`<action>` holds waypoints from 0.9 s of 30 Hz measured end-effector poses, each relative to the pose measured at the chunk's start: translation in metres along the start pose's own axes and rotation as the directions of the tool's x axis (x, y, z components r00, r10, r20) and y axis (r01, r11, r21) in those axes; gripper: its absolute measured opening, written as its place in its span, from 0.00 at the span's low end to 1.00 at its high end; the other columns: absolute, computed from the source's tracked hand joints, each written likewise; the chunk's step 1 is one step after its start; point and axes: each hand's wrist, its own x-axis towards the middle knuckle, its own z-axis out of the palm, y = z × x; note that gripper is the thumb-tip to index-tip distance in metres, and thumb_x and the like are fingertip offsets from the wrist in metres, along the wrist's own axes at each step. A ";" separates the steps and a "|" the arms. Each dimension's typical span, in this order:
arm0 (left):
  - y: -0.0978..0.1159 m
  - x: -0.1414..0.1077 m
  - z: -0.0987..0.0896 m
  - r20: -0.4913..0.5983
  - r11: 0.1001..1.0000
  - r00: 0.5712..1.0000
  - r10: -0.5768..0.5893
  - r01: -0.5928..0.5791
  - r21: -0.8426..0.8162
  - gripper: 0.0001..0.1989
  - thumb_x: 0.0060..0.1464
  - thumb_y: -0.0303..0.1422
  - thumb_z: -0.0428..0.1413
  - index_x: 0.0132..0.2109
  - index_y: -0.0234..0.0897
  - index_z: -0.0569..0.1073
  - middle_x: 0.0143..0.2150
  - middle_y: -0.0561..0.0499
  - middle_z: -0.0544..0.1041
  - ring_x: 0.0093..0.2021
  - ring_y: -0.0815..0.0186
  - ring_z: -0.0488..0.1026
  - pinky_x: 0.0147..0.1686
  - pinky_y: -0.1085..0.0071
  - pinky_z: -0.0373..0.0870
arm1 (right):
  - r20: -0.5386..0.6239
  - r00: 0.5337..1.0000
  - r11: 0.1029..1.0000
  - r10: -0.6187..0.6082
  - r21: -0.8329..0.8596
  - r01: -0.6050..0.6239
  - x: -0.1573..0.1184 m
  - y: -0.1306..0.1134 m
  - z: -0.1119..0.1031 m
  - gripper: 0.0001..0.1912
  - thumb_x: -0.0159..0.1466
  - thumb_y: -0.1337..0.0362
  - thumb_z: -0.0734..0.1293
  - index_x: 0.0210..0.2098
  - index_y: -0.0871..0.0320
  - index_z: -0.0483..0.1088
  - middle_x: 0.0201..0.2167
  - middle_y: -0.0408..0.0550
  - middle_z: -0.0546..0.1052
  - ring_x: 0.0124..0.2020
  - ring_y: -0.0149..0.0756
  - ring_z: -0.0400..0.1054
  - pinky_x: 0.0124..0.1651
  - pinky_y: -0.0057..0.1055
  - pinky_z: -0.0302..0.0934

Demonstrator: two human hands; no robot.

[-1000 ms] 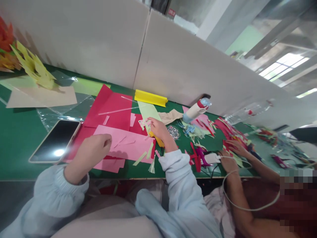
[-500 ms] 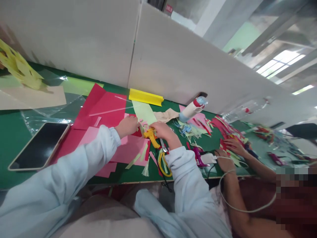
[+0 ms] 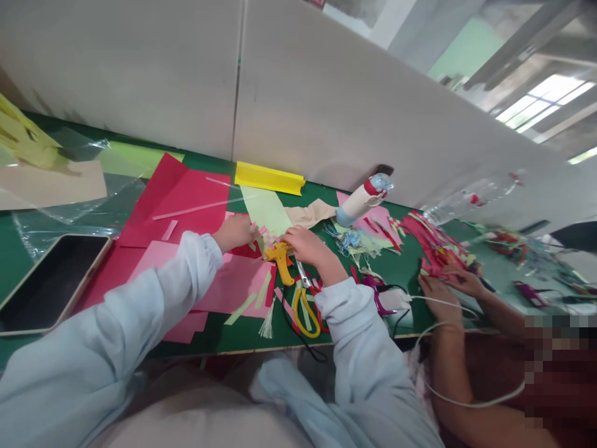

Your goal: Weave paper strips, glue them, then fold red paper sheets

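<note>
Over the sheets of pink paper (image 3: 233, 283), my left hand (image 3: 236, 233) is closed, its fingertips pinching a narrow paper strip (image 3: 254, 236). Small pink and pale green woven paper (image 3: 268, 235) lies between my two hands. My right hand (image 3: 305, 244) has its fingers bent and drawn together beside this weave; what they grip is hidden. Just below those fingers is a yellow glue gun (image 3: 280, 264), its handle toward me. Yellow-handled scissors (image 3: 305, 311) and a pale tassel (image 3: 267, 323) lie nearer the table edge.
A phone (image 3: 53, 283) lies at left, beside red paper (image 3: 181, 196). Behind my hands are a folded yellow strip (image 3: 269, 178) and a white bottle (image 3: 364, 200) against the partition. To the right, a co-worker's hands (image 3: 441, 295) work near a purple glue gun (image 3: 380, 295) and its cable.
The view has shifted slightly, so most table items appear further left. My hands stay close together over the woven paper. The co-worker's hands have moved a little right.
</note>
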 end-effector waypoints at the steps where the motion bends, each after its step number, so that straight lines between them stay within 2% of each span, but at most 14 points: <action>1: 0.000 0.000 -0.002 0.023 1.000 1.000 -0.017 0.017 -0.003 0.20 0.62 0.41 0.56 0.57 0.36 0.70 0.55 0.44 0.73 0.51 0.58 0.74 0.49 0.55 0.75 | -0.006 1.000 1.000 0.001 0.003 -0.001 -0.002 0.001 0.001 0.22 0.60 0.78 0.62 0.52 0.62 0.73 0.47 0.57 0.74 0.52 0.44 0.64 0.52 0.35 0.58; 5: 0.000 0.001 -0.014 0.103 0.999 0.994 -0.043 0.043 -0.003 0.19 0.62 0.41 0.56 0.56 0.35 0.71 0.54 0.44 0.74 0.50 0.59 0.74 0.48 0.56 0.75 | -0.022 1.000 1.000 0.003 0.014 -0.002 -0.009 0.003 0.002 0.22 0.61 0.79 0.62 0.53 0.62 0.72 0.47 0.57 0.74 0.53 0.44 0.63 0.54 0.35 0.58; 12: 0.004 -0.002 -0.031 0.127 0.998 0.990 -0.063 0.065 -0.011 0.18 0.63 0.42 0.56 0.53 0.34 0.72 0.51 0.45 0.75 0.48 0.60 0.75 0.47 0.57 0.76 | -0.025 0.999 1.000 0.020 0.018 -0.019 -0.011 0.000 0.003 0.23 0.62 0.79 0.60 0.55 0.62 0.72 0.48 0.58 0.75 0.55 0.46 0.64 0.56 0.38 0.60; 15: 0.004 -0.003 -0.031 0.132 0.997 0.988 -0.077 0.078 -0.003 0.18 0.62 0.42 0.56 0.53 0.35 0.72 0.51 0.46 0.75 0.48 0.60 0.75 0.47 0.57 0.76 | -0.020 0.999 0.999 0.032 0.033 -0.031 -0.015 -0.002 -0.001 0.28 0.63 0.79 0.59 0.60 0.59 0.69 0.56 0.58 0.73 0.58 0.47 0.65 0.58 0.40 0.62; 17: 0.004 -0.003 -0.030 0.136 0.997 0.988 -0.079 0.080 0.001 0.18 0.62 0.42 0.56 0.53 0.35 0.72 0.51 0.46 0.75 0.48 0.60 0.75 0.47 0.57 0.76 | -0.032 0.996 0.989 0.079 0.131 -0.075 -0.019 -0.004 -0.005 0.31 0.62 0.78 0.59 0.63 0.57 0.66 0.64 0.57 0.67 0.61 0.46 0.65 0.61 0.42 0.61; 19: 0.004 -0.003 -0.029 0.140 0.997 0.987 -0.077 0.077 0.002 0.18 0.62 0.42 0.56 0.53 0.35 0.72 0.51 0.45 0.75 0.48 0.60 0.75 0.47 0.58 0.76 | -0.064 0.984 0.932 0.167 0.337 -0.136 -0.023 -0.005 -0.007 0.31 0.61 0.78 0.60 0.63 0.57 0.68 0.67 0.55 0.64 0.64 0.46 0.63 0.66 0.43 0.58; 22: 0.005 -0.002 -0.028 0.138 0.997 0.988 -0.073 0.073 0.005 0.17 0.62 0.42 0.56 0.52 0.35 0.73 0.51 0.46 0.75 0.48 0.60 0.75 0.47 0.58 0.76 | -0.118 0.947 0.791 0.299 0.586 -0.176 -0.024 -0.003 -0.004 0.27 0.59 0.77 0.61 0.56 0.57 0.73 0.62 0.53 0.72 0.63 0.44 0.66 0.68 0.44 0.55; 24: 0.006 -0.002 -0.029 0.136 0.997 0.988 -0.072 0.071 0.008 0.17 0.62 0.42 0.56 0.52 0.35 0.73 0.50 0.46 0.76 0.47 0.61 0.75 0.47 0.58 0.76 | -0.152 0.909 0.711 0.388 0.677 -0.190 -0.022 0.001 0.002 0.24 0.61 0.76 0.60 0.54 0.58 0.74 0.57 0.53 0.76 0.56 0.41 0.72 0.65 0.44 0.60; 27: 0.008 -0.004 -0.030 0.139 0.998 0.988 -0.064 0.064 0.009 0.17 0.63 0.42 0.56 0.51 0.34 0.73 0.49 0.46 0.76 0.46 0.61 0.75 0.46 0.59 0.76 | -0.160 0.826 0.525 0.540 0.832 -0.182 -0.018 0.007 0.010 0.22 0.63 0.75 0.57 0.52 0.61 0.72 0.51 0.55 0.79 0.49 0.39 0.77 0.58 0.43 0.68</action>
